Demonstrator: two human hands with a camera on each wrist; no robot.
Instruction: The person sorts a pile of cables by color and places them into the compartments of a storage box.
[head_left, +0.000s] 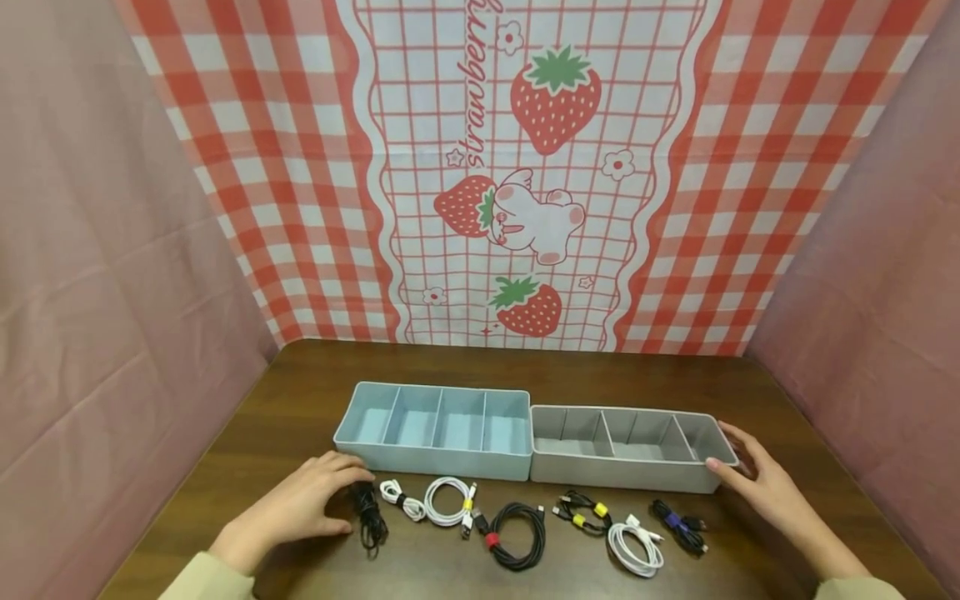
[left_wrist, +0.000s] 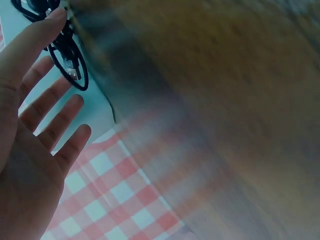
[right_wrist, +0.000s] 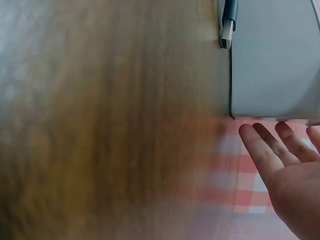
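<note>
1. Two bare hands reach in over the table (head_left: 637, 379), and we begin with the left hand (head_left: 311, 504): its fingers are spread and mostly straight, the thumb apart from them, beside a black cable bundle (head_left: 367, 515).
2. In the left wrist view we see the thumb overlap that bundle, though the angle is poor and we cannot tell whether the two touch.
3. The right hand (head_left: 761, 482) rests at the right end of the grey box (head_left: 626, 472), thumb at the front corner, other fingers at the end wall; the right wrist view shows us extended, relaxed fingers.
4. Next to the black bundle, going right, we find a white cable with a black tie (head_left: 402, 502), then a white coil with a yellow tie (head_left: 429, 502).
5. In the middle of the row lies a black coil with a red tie (head_left: 540, 537), nearest us along with a plain white coil (head_left: 612, 546) farther right.
6. Between those two sits a black cable with yellow ties (head_left: 579, 520), and at the right end a black cable with a purple tie (head_left: 677, 523).
7. Behind the row, we see the blue box (head_left: 435, 461), with four compartments, standing end to end with the divided grey box.
8. Beyond the table hangs a checked strawberry cloth (head_left: 555, 108), with pink fabric (head_left: 112, 267) along both sides.
</note>
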